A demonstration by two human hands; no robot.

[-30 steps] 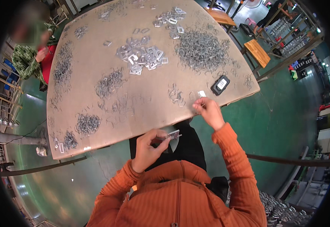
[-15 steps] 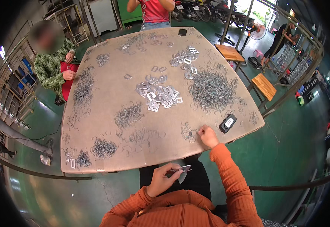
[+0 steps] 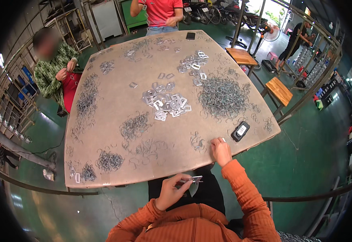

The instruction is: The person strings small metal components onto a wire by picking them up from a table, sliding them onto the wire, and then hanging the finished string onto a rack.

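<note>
My left hand (image 3: 173, 191) is closed over my lap, just off the table's near edge. Between its thumb and fingers sits a thin flat metal plate (image 3: 197, 178), seen nearly edge-on. My right hand (image 3: 222, 152) rests at the near right part of the table with its fingers drawn together. What those fingers pinch, if anything, is too small to make out. Just left of it lies a small scatter of bent wire pieces (image 3: 197, 142). A black case-like object with a white label (image 3: 240, 131) lies to its right.
The brown tabletop (image 3: 115, 97) bears a central heap of metal frames (image 3: 167, 103) and a large heap of wire pieces (image 3: 223, 97). Smaller wire heaps (image 3: 110, 160) lie nearer. Two co-workers sit or stand at the left side and far edge. Wooden stools (image 3: 279, 91) stand at right.
My right hand has turned slightly and sits a little apart from the small wire scatter. My left hand keeps the plate almost still. The far co-worker has lowered one hand; the view has shifted slightly.
</note>
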